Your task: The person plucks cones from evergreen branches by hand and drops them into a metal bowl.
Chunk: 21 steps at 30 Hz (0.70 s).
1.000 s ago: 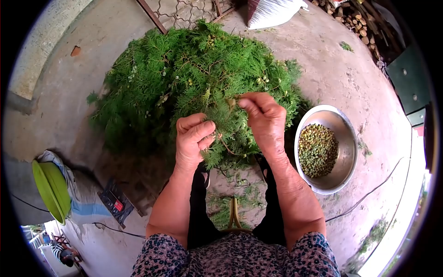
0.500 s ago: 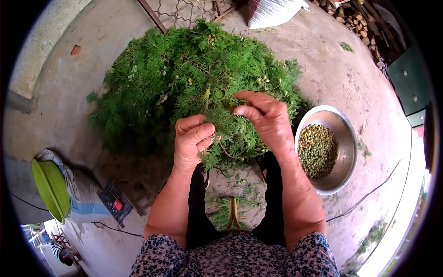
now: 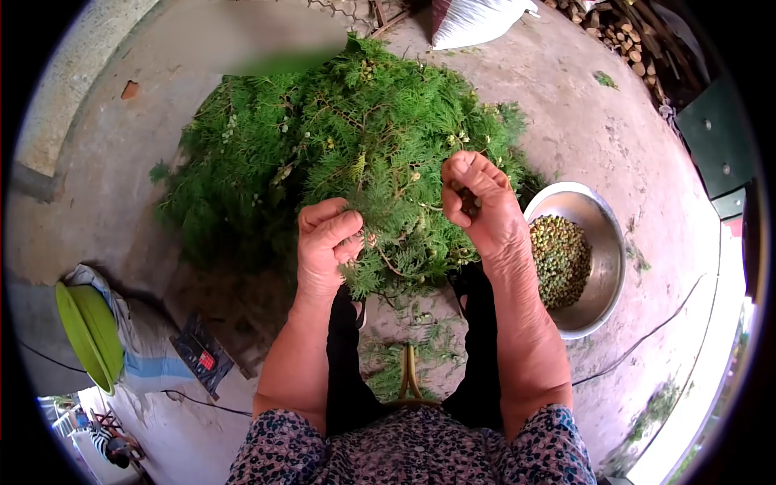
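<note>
My left hand [image 3: 325, 242] is closed on a green arborvitae sprig [image 3: 388, 234], its fingers and thumb pinching the stem. To the right of the sprig, my right hand [image 3: 481, 198] is raised with curled fingers. A few small brownish cones [image 3: 466, 200] show inside the curl, though their number is hidden. Beneath and beyond both hands lies a large heap of leafy evergreen branches [image 3: 267, 145], dotted with pale cones. Close to my right wrist stands a metal bowl [image 3: 608, 279], partly filled with small green and brown cones [image 3: 559, 263].
A lime-green basin [image 3: 85, 335] leans against a sack [image 3: 153, 347] at left. Near it lies a dark crate-like object [image 3: 202, 354]. A white sack [image 3: 477, 23] and stacked firewood [image 3: 630, 44] are at the back. A blurred green-grey shape [image 3: 291, 61] covers the heap's upper left edge.
My right hand has moved right and slightly up, away from the sprig, and its fingers have curled in. My left hand has shifted slightly left. A blurred shape has appeared at the top left.
</note>
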Each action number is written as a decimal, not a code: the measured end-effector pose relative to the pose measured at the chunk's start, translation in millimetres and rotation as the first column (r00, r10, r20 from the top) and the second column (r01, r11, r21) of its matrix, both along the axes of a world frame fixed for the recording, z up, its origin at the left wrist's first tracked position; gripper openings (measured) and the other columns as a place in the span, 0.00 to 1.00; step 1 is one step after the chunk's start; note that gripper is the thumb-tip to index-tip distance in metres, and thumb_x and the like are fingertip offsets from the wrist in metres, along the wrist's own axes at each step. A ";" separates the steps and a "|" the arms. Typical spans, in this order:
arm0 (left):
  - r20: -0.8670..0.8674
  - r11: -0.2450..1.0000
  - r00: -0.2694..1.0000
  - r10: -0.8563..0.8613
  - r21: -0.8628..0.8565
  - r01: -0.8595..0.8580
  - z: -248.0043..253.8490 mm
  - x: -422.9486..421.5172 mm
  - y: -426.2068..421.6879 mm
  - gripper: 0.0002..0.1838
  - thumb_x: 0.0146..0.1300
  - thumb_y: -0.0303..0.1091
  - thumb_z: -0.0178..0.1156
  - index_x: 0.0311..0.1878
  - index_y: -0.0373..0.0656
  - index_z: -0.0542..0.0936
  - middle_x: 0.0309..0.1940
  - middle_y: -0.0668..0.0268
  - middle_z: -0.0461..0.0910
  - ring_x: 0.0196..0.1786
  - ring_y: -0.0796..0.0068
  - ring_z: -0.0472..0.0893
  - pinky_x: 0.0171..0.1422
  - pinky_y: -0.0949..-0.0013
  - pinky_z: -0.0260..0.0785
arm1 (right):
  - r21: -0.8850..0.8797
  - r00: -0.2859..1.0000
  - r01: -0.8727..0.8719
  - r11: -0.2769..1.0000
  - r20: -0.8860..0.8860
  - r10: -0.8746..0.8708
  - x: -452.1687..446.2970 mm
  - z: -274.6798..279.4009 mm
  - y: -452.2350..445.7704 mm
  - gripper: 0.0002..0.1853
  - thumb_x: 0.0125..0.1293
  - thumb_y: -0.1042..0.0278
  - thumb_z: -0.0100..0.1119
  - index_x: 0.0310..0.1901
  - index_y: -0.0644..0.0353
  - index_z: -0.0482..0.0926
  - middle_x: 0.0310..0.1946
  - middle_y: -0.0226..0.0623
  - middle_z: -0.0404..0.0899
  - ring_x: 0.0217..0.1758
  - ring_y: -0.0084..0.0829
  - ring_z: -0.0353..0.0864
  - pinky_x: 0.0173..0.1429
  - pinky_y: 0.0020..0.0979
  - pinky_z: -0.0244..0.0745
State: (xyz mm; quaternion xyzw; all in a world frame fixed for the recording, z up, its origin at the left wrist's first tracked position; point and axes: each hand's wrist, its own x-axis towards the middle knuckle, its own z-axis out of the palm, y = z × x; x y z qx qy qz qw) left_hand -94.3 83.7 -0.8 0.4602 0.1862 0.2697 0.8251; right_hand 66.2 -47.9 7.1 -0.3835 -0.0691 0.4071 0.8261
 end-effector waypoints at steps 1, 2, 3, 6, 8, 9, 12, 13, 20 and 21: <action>0.004 0.999 0.999 -0.036 0.000 0.036 4.6 1.3 -1.6 0.08 0.51 0.27 0.60 0.23 0.43 0.71 0.11 0.76 0.62 0.10 0.87 0.56 0.14 0.79 0.46 | -0.058 0.997 -0.025 0.998 0.072 0.029 1.1 -5.5 -0.7 0.08 0.61 0.64 0.57 0.33 0.61 0.76 0.20 0.28 0.70 0.14 0.18 0.61 0.16 0.19 0.51; 0.007 0.997 0.997 -0.073 0.001 0.073 6.9 1.6 -2.6 0.16 0.52 0.26 0.60 0.14 0.44 0.65 0.11 0.77 0.60 0.11 0.89 0.56 0.15 0.80 0.45 | -0.117 0.988 -0.045 0.992 0.139 0.061 1.3 -9.1 -1.4 0.09 0.60 0.63 0.59 0.33 0.61 0.77 0.17 0.27 0.69 0.13 0.17 0.60 0.16 0.18 0.51; 0.004 0.997 0.997 -0.075 0.000 0.075 3.4 0.2 -2.5 0.16 0.52 0.26 0.60 0.14 0.44 0.65 0.11 0.77 0.60 0.11 0.89 0.56 0.15 0.80 0.45 | -0.218 0.968 -0.076 0.973 0.217 0.125 -1.5 3.6 -2.6 0.10 0.58 0.62 0.61 0.35 0.60 0.79 0.13 0.23 0.67 0.13 0.15 0.58 0.15 0.18 0.49; -0.045 0.999 0.998 -0.037 0.013 0.037 -6.0 -1.7 -0.8 0.09 0.48 0.25 0.62 0.35 0.40 0.76 0.12 0.73 0.65 0.09 0.84 0.58 0.12 0.77 0.51 | -0.421 0.827 -0.040 0.906 0.495 0.267 -8.9 5.2 2.7 0.10 0.58 0.62 0.61 0.37 0.60 0.80 0.12 0.21 0.66 0.13 0.13 0.56 0.15 0.18 0.48; -0.061 1.000 0.998 -0.018 0.002 0.018 -7.0 -0.5 -1.9 0.12 0.47 0.24 0.63 0.37 0.40 0.75 0.14 0.72 0.66 0.09 0.82 0.60 0.13 0.77 0.53 | -0.420 0.784 -0.056 0.906 0.543 0.300 -9.3 -0.2 3.7 0.10 0.58 0.62 0.61 0.35 0.60 0.81 0.12 0.20 0.66 0.12 0.12 0.55 0.15 0.18 0.46; -0.066 1.000 0.998 -0.007 0.006 0.007 -0.3 1.8 -6.1 0.07 0.49 0.25 0.62 0.27 0.41 0.72 0.13 0.74 0.64 0.11 0.86 0.58 0.14 0.79 0.49 | -0.361 0.838 0.025 0.932 0.516 0.178 -12.0 -1.3 6.0 0.10 0.58 0.62 0.62 0.34 0.60 0.81 0.12 0.20 0.65 0.12 0.12 0.54 0.15 0.19 0.46; -0.149 0.998 0.989 0.020 0.067 -0.010 -7.1 1.8 -7.0 0.10 0.52 0.27 0.58 0.39 0.39 0.74 0.14 0.70 0.68 0.10 0.82 0.59 0.14 0.76 0.54 | -0.362 0.905 0.234 0.902 0.419 -0.067 -1.8 -3.8 -6.5 0.10 0.58 0.64 0.62 0.25 0.60 0.78 0.10 0.21 0.62 0.11 0.14 0.53 0.15 0.20 0.45; -0.133 0.998 0.990 0.039 0.058 -0.031 -8.2 2.8 -8.7 0.09 0.54 0.30 0.57 0.38 0.37 0.75 0.12 0.71 0.65 0.10 0.83 0.57 0.15 0.76 0.53 | -0.366 0.909 0.333 0.869 0.369 -0.193 8.8 -0.9 -16.0 0.09 0.59 0.65 0.60 0.26 0.60 0.77 0.11 0.22 0.63 0.11 0.14 0.53 0.15 0.20 0.45; 0.155 0.996 0.987 0.052 -0.073 -0.041 -0.1 19.4 -11.2 0.12 0.61 0.36 0.53 0.23 0.43 0.69 0.07 0.76 0.56 0.10 0.86 0.52 0.25 0.75 0.58 | -0.437 0.551 0.818 0.374 0.408 -0.728 81.6 -37.2 -125.4 0.08 0.58 0.72 0.56 0.36 0.68 0.76 0.22 0.33 0.72 0.19 0.22 0.68 0.22 0.24 0.64; 0.192 0.994 0.981 0.040 -0.108 -0.019 -2.0 20.0 -7.9 0.13 0.62 0.37 0.52 0.22 0.45 0.67 0.07 0.77 0.54 0.10 0.85 0.52 0.28 0.74 0.59 | -0.335 0.444 0.896 0.292 0.708 -0.549 100.5 -69.6 -155.4 0.11 0.56 0.69 0.57 0.36 0.70 0.75 0.24 0.38 0.74 0.23 0.28 0.71 0.28 0.29 0.68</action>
